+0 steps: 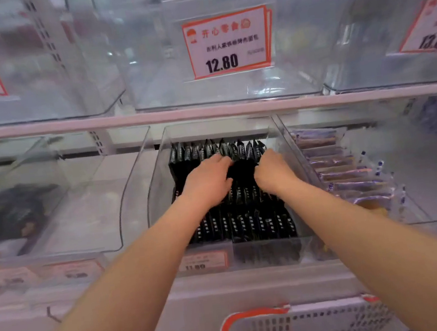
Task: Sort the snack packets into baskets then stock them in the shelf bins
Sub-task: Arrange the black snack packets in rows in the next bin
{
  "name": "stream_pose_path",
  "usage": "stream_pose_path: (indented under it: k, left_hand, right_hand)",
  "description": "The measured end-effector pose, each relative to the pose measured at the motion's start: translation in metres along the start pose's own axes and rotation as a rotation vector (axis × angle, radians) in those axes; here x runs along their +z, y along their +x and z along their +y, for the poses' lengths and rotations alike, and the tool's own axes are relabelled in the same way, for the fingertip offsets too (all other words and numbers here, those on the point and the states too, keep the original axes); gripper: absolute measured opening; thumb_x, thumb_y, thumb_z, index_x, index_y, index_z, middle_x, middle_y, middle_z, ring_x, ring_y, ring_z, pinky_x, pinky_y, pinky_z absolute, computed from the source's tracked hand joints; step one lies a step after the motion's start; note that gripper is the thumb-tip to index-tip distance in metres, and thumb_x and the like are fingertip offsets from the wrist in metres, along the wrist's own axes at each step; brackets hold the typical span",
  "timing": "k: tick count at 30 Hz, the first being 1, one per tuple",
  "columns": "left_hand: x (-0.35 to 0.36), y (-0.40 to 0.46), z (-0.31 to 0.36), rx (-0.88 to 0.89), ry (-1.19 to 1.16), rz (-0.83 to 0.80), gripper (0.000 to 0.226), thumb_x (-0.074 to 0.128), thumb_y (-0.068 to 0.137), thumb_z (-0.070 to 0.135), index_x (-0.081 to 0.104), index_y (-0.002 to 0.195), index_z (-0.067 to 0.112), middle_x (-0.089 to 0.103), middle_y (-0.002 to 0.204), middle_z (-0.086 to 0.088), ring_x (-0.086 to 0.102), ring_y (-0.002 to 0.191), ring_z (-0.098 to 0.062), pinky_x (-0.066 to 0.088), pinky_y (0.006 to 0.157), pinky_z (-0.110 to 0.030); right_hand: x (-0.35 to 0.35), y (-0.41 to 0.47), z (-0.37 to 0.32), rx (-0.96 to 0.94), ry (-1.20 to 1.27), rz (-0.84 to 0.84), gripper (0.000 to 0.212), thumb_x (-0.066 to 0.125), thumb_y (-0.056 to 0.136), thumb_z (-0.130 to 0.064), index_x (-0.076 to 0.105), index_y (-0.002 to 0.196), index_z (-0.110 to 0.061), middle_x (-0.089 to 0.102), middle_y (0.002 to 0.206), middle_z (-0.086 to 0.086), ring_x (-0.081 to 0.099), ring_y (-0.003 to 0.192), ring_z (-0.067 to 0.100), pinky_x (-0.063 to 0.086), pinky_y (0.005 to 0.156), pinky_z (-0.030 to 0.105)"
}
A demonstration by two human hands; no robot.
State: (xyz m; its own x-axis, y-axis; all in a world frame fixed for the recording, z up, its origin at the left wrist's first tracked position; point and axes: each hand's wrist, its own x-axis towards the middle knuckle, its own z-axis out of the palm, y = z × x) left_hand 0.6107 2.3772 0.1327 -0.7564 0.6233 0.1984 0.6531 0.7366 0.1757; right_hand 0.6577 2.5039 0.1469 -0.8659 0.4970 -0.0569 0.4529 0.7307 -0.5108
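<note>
A clear shelf bin (156, 174) on the lower shelf holds rows of upright black snack packets (250, 222). Both arms reach into it. My left hand (207, 183) and my right hand (272, 170) sit side by side over the middle of the bin, fingers curled around a dark bunch of black packets (242, 171) held between them, just in front of the back row. A white basket with an orange rim (229, 329) stands below the shelf at the bottom edge; what lies in it cannot be made out.
To the right, a clear bin (423, 192) holds purple packets (353, 174). The left bin (92, 211) has a dark packet at its far left. The upper shelf carries clear bins with orange price tags, one reading 12.80 (227, 43).
</note>
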Motion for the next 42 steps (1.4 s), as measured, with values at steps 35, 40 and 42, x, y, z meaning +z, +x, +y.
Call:
stream_pose_path:
  k: [35,40,42]
  left_hand:
    - [0.034,0.059,-0.026,0.039,0.008,0.076,0.049,0.057,0.089,0.031,0.044,0.133,0.014,0.044,0.140,0.001,0.036,0.131,-0.016,0.036,0.102,-0.033]
    - [0.025,0.060,-0.034,0.046,0.009,-0.021,0.048,0.058,0.089,0.020,0.045,0.135,0.015,0.042,0.142,0.002,0.034,0.132,-0.019,0.037,0.105,-0.038]
    - [0.033,0.055,-0.030,0.011,0.031,0.078,0.048,0.056,0.090,0.020,0.043,0.136,0.015,0.042,0.141,0.001,0.034,0.131,-0.020,0.039,0.102,-0.036]
  right_hand:
    - [0.045,0.041,0.004,-0.358,-0.400,0.289,0.033,0.041,0.090,-0.002,0.041,0.122,-0.008,0.042,0.130,0.013,0.040,0.115,0.030,0.041,0.085,0.034]
    - [0.052,0.037,0.007,-0.370,-0.422,0.275,0.042,0.043,0.089,-0.002,0.035,0.130,-0.007,0.036,0.137,0.013,0.036,0.121,0.030,0.040,0.091,0.035]
    - [0.049,0.037,0.009,-0.367,-0.416,0.229,0.052,0.049,0.086,-0.004,0.031,0.135,-0.007,0.033,0.141,0.013,0.035,0.123,0.031,0.039,0.094,0.036]
